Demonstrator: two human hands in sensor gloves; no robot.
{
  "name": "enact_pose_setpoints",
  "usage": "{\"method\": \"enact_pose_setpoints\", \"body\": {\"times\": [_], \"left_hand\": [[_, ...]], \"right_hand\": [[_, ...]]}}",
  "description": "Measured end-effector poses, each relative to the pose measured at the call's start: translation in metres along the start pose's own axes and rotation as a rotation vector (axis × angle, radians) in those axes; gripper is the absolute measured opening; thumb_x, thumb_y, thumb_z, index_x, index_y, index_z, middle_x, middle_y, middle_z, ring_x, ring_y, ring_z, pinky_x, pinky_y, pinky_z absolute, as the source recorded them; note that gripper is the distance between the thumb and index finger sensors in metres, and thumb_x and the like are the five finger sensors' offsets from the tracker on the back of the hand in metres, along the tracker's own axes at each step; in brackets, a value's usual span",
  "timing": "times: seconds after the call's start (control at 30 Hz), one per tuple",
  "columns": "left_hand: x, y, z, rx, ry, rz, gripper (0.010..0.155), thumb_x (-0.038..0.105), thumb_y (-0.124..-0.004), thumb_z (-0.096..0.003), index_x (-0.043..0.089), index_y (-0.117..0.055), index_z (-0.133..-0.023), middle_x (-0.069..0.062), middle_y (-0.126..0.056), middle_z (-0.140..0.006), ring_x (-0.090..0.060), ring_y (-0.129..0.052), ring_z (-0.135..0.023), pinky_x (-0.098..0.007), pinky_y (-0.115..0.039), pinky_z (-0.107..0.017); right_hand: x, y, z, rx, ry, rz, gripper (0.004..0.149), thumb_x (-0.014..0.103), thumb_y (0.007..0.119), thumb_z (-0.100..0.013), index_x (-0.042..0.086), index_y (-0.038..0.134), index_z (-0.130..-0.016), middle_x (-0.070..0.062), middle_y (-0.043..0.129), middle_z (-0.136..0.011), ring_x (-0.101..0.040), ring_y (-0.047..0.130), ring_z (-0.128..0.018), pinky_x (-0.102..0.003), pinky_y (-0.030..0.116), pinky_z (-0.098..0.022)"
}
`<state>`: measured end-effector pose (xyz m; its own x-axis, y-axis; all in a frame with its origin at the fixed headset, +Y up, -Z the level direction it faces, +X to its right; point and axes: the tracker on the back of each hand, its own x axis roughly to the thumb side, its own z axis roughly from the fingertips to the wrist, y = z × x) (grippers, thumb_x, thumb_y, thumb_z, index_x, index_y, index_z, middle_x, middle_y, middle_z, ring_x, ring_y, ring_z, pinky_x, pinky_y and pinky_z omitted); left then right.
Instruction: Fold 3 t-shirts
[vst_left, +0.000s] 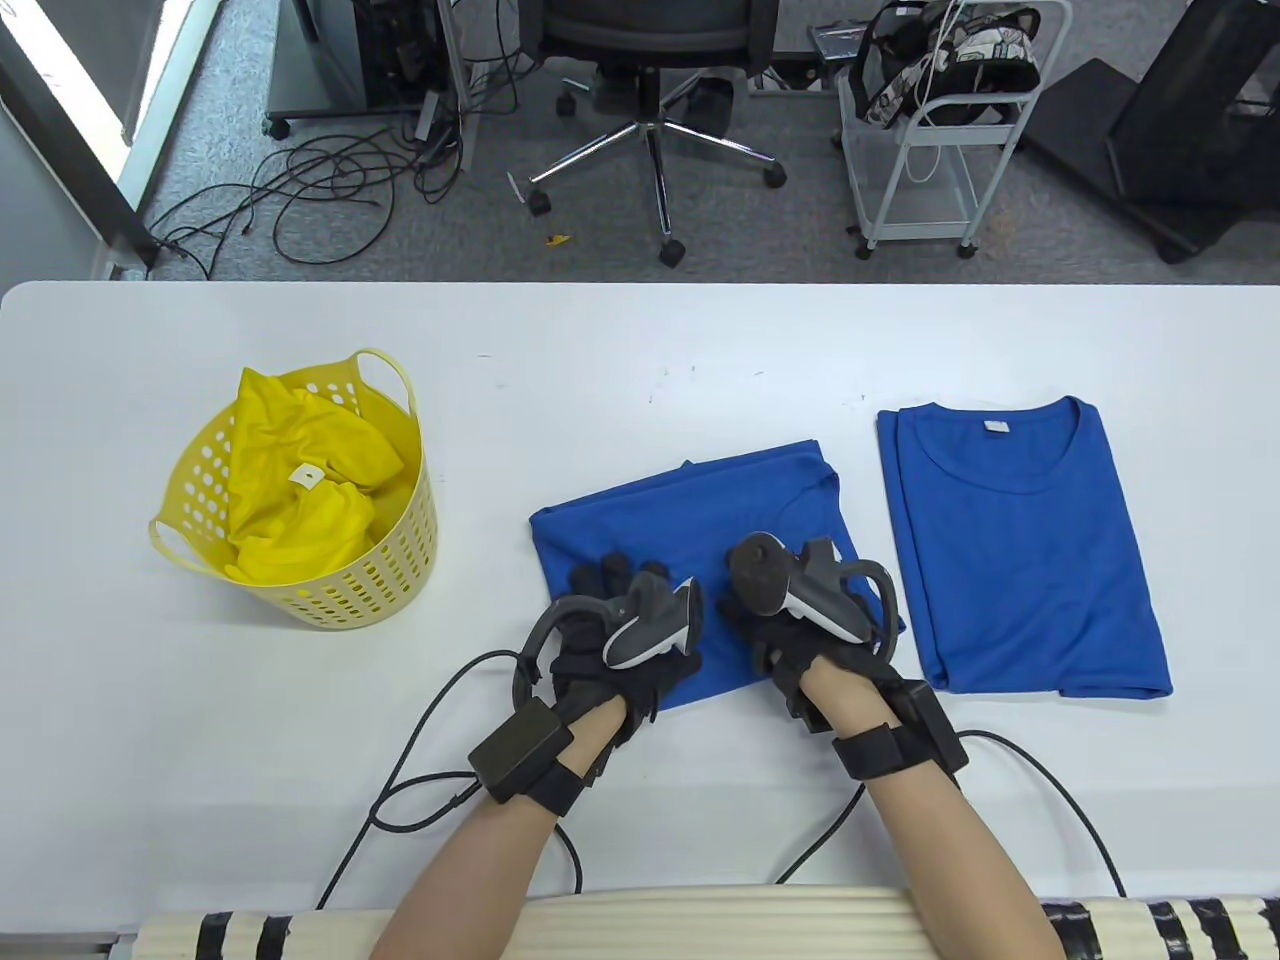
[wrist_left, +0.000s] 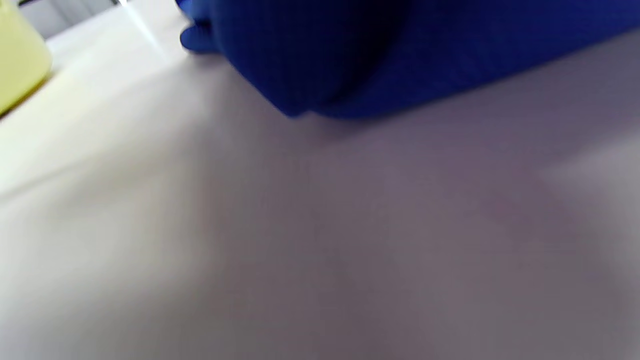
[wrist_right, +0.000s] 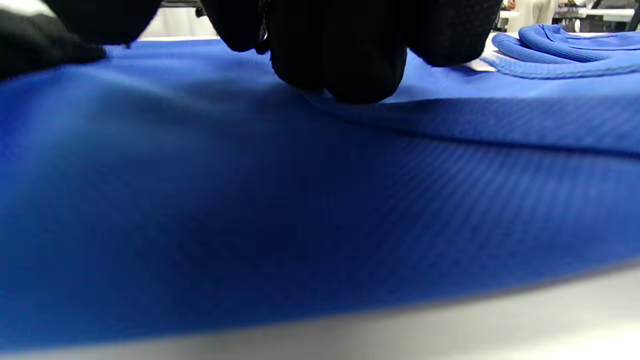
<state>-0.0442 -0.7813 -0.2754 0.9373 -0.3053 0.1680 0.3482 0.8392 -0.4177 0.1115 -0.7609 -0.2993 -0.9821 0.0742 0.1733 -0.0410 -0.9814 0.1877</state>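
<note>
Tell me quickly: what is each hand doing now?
Left hand: open, fingers flat on the folded blue t-shirt.
Right hand: fingers resting on the same t-shirt; open or gripping cannot be told.

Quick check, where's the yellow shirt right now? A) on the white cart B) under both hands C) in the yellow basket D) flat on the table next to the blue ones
C: the yellow shirt lies bunched inside the yellow basket at the table's left, while the left hand and right hand rest on the middle blue shirt.
</note>
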Motion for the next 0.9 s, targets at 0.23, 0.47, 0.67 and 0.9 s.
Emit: {"method": "enact_pose_setpoints", "body": {"times": [0.23, 0.47, 0.67, 0.9], "left_hand": [[-0.060, 0.022, 0.005, 0.317, 0.067, 0.241, 0.084, 0.076, -0.051, -0.0298, 0.041, -0.035, -0.104, 0.002, -0.048, -0.115, -0.031, -0.056, -0.108, -0.049, -0.051, -0.077], [-0.079, 0.010, 0.004, 0.279, 0.125, 0.232, 0.082, 0.076, -0.052, -0.0303, 0.041, -0.041, -0.103, 0.002, -0.054, -0.114, -0.031, -0.059, -0.107, -0.049, -0.053, -0.076], [-0.074, 0.005, -0.001, 0.228, 0.124, 0.247, 0.076, 0.074, -0.054, -0.0324, 0.039, -0.055, -0.100, 0.003, -0.067, -0.108, -0.029, -0.067, -0.104, -0.049, -0.057, -0.074], [-0.072, -0.006, -0.011, 0.141, 0.118, 0.243, 0.072, 0.071, -0.056, -0.0339, 0.038, -0.062, -0.097, 0.004, -0.068, -0.106, -0.027, -0.074, -0.100, -0.048, -0.059, -0.073]], "right_hand": [[-0.001, 0.016, -0.003, 0.085, 0.015, 0.062, 0.064, 0.048, 0.073, -0.040, 0.027, 0.050, -0.097, -0.008, 0.049, -0.097, -0.031, 0.064, -0.078, -0.059, 0.054, -0.065], [-0.004, 0.010, -0.006, 0.191, 0.001, 0.120, 0.061, 0.035, 0.076, -0.039, 0.034, 0.048, -0.094, -0.016, 0.037, -0.101, -0.042, 0.052, -0.085, -0.062, 0.046, -0.066], [-0.003, 0.007, 0.004, 0.188, -0.071, 0.206, 0.060, 0.020, 0.080, -0.039, 0.042, 0.053, -0.088, -0.012, 0.037, -0.101, -0.042, 0.048, -0.086, -0.062, 0.043, -0.067], [-0.001, 0.009, 0.012, 0.031, -0.267, 0.260, 0.057, 0.012, 0.083, -0.037, 0.050, 0.065, -0.075, -0.004, 0.050, -0.098, -0.035, 0.060, -0.083, -0.058, 0.054, -0.065]]}}
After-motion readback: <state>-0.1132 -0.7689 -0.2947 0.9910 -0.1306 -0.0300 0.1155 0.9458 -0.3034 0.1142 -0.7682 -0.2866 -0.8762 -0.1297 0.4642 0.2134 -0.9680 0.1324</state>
